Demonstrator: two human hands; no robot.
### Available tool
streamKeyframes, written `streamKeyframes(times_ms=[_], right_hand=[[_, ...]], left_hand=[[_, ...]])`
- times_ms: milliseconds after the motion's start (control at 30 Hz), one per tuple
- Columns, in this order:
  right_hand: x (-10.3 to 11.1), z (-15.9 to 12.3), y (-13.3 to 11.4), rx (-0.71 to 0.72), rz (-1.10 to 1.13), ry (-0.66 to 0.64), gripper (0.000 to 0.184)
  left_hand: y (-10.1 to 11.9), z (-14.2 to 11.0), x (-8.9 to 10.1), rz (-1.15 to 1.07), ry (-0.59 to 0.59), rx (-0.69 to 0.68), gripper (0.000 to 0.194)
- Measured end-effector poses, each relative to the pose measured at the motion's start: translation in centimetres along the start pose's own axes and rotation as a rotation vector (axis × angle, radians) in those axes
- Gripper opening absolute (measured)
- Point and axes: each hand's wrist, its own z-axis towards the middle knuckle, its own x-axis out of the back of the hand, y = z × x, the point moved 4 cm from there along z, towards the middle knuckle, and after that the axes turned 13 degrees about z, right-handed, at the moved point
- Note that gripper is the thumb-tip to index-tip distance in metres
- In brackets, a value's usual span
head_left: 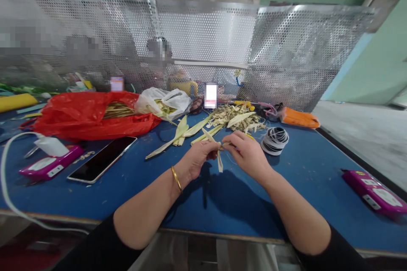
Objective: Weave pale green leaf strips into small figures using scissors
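Observation:
Both hands meet above the middle of the blue table. My left hand [202, 154], with a gold bangle at the wrist, is closed on a pale corn husk strip [220, 163] that hangs below the fingers. My right hand [246, 150] pinches at the top of the same strip, its fingertips close to the left thumb. A thin thread seems to trail under the right fingers. Just beyond lie several long pale husk leaves [182, 133] and a heap of dry husk scraps [237, 117]. A spool of white thread [275, 140] stands right of my right hand.
Left on the blue table [133, 194] are a black phone [103, 159], a purple power strip [52, 163] with a white charger, and a red plastic bag [85, 114]. A white bag [165, 101], orange packet [299, 117] and perforated metal screen [206, 34] stand behind. Another purple power strip [375, 192] lies right.

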Motion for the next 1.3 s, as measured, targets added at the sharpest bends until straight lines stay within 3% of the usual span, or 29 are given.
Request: streamKeyframes(times_ms=[167,333,433,533,633,667,733,800,867,1067,1300], right_hand=[[0.3,0.2,0.4,-0.083,0.113,0.002,0.015],[-0.7,-0.3,2.6,-0.604,0.632,0.051,0.018],[-1.7,-0.6,2.9,-0.762,0.885,0.033,0.022],[-1.4,-0.3,3.0,-0.723,0.901,0.049,0.025],[0.4,0.0,3.3,-0.614,0.558,0.126,0.016],[0.9,0.1,3.3,-0.582,0.360,0.082,0.012],[1.0,0.0,3.5,-0.541,0.008,-0.131,0.008],[0.5,-0.3,3.8,-0.538,-0.154,-0.345,0.008],[-0.1,-0.7,4.2,-0.562,-0.184,-0.419,0.008],[-1.1,-1.1,4.8,-0.591,-0.145,-0.404,0.013],[-1.2,-0.8,4.9,-0.672,0.249,-0.269,0.011]], left_hand=[[0.4,-0.2,-0.2,0.040,-0.043,-0.033,0.022],[1.1,-0.4,-0.2,0.301,-0.042,-0.164,0.027],[1.4,-0.5,0.0,0.494,0.055,-0.260,0.023],[1.1,-0.3,0.2,0.440,0.100,-0.213,0.019],[0.5,0.2,0.6,0.225,0.134,-0.078,0.019],[0.5,0.3,0.8,0.165,0.147,-0.048,0.018],[0.4,0.4,1.0,0.068,0.162,0.009,0.016],[0.2,0.4,1.1,-0.029,0.164,0.082,0.014],[-0.1,0.3,1.1,-0.120,0.158,0.147,0.011],[-0.6,0.4,1.0,-0.146,0.130,0.165,0.016],[-0.2,0.1,0.8,-0.101,0.113,0.164,0.018]])
